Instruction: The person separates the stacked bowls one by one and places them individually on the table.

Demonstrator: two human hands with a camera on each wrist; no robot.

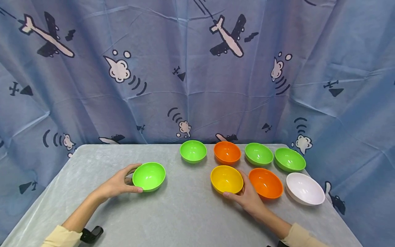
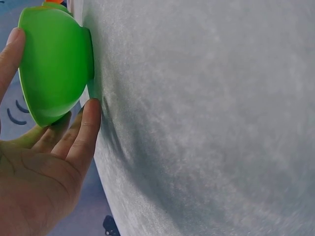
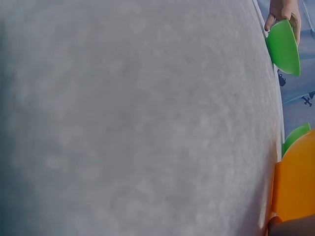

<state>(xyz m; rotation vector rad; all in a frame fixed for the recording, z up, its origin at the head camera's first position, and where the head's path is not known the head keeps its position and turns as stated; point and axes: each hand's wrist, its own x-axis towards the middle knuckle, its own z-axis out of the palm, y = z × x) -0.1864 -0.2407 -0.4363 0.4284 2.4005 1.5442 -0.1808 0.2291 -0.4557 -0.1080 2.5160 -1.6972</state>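
On the left part of the table, my left hand (image 1: 117,184) holds a bright green bowl (image 1: 149,176) by its left side. The left wrist view shows the thumb against the rim of this green bowl (image 2: 55,64), with the fingers reaching round its far side and under. Right of centre, my right hand (image 1: 250,199) grips a yellow bowl (image 1: 227,179), thumb at the near rim and the other fingers mostly hidden behind its right side. Only part of the yellow bowl (image 3: 299,179) appears in the right wrist view. Both bowls stand upright, openings facing up.
Behind the yellow bowl runs a back row: a green bowl (image 1: 193,151), an orange bowl (image 1: 227,153), then green bowls (image 1: 259,154) (image 1: 290,160). Close to the right hand stand another orange bowl (image 1: 266,183) and a white bowl (image 1: 304,188). A patterned blue curtain (image 1: 160,79) hangs behind the grey table (image 1: 172,219).
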